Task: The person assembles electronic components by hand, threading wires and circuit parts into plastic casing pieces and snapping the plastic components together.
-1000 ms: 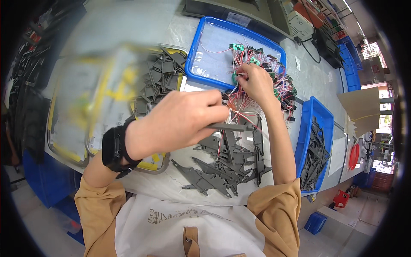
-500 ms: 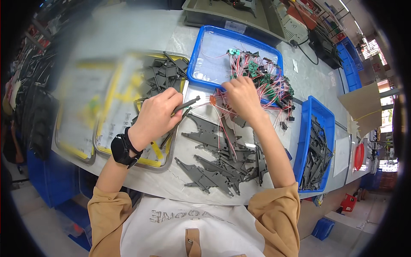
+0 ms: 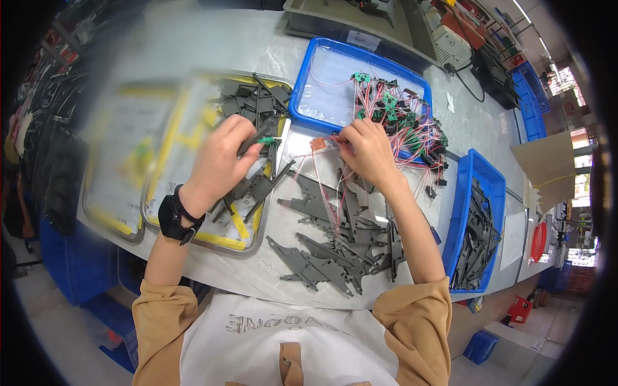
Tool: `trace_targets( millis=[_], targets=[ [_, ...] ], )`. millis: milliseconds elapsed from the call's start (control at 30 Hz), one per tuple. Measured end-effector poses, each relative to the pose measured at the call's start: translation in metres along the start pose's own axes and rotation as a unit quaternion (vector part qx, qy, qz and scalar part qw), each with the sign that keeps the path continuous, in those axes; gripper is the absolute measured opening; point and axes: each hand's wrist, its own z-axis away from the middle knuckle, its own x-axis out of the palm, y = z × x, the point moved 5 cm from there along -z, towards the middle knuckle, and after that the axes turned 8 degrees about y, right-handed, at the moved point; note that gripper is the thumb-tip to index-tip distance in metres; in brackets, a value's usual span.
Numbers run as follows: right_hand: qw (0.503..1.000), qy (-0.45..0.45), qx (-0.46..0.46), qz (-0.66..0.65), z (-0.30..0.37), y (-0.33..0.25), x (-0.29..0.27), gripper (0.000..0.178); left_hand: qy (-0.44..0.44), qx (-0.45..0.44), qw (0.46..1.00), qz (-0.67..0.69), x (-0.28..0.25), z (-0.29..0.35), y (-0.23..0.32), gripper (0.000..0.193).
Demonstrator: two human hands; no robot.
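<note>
My left hand (image 3: 224,153) is closed round a dark grey plastic part (image 3: 253,141), above the left tray. A small green circuit board (image 3: 266,139) shows at that part, by my fingertips. To the right, my right hand (image 3: 368,149) pinches thin red and white wires (image 3: 333,139) beside the near rim of the blue tray (image 3: 301,116). Between both hands is a small orange-brown piece (image 3: 318,143) with wires running from it. Wired green boards (image 3: 390,106) lie heaped in and over the blue tray. Flat dark grey plastic parts (image 3: 315,257) are piled on the table nearer me.
A yellow-edged metal tray (image 3: 222,241) holds more grey parts on the left. On the right, a blue bin (image 3: 458,222) is filled with long dark grey parts. A large grey bin (image 3: 309,24) stands at the back, with a black cable (image 3: 473,96) to its right.
My left hand has moved slightly up and left, and the grey part has turned, with a green board now visible there. My right hand has shifted slightly right, still at the wires.
</note>
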Motion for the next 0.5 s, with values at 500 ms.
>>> trace_targets(
  millis=[500],
  targets=[
    [0.999,0.011,-0.029,0.035,0.009,-0.009,-0.008,0.012,0.054,-0.009,0.998,-0.037,0.013,-0.027,-0.017,0.014]
  ],
)
